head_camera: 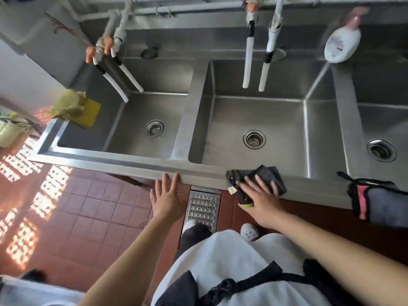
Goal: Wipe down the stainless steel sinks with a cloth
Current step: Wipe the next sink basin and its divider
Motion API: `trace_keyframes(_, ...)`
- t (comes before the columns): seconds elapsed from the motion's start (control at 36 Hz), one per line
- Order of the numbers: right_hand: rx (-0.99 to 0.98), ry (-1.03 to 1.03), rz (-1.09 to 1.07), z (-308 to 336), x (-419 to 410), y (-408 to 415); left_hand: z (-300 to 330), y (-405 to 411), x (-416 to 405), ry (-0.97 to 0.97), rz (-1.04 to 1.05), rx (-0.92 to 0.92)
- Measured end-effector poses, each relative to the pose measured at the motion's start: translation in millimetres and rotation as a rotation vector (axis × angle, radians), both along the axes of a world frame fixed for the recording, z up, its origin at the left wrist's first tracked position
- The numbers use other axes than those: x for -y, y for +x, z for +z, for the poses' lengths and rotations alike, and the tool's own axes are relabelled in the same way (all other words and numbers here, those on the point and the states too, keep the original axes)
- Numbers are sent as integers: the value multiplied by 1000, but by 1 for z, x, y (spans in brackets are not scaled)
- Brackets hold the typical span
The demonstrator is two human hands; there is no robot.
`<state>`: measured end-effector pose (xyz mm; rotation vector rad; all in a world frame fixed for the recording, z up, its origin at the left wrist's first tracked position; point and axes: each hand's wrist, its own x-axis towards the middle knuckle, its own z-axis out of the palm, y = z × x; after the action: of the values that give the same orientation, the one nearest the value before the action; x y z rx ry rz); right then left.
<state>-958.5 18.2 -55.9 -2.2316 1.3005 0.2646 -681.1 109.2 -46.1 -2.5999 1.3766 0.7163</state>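
Along the front rim of the steel sinks point(198, 174), the right hand point(262, 198) pressed flat, fingers spread, on a dark cloth point(267, 175). Left hand point(166, 195) open, fingertips resting on the rim, holding nothing.

White bottle point(341, 44) on back ledge; yellow sponge point(88, 113) at left rim; floor drain grate point(202, 207) below.
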Motion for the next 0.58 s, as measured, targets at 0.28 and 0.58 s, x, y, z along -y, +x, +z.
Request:
trace_keyframes(0.28, 64, 84, 76, -5, -4, 218, -2, 125, -17, 13, -2, 49)
trace_keyframes(0.58, -8, -8, -141, -19, 55, 295, -7, 170, -23, 64, -152, -79)
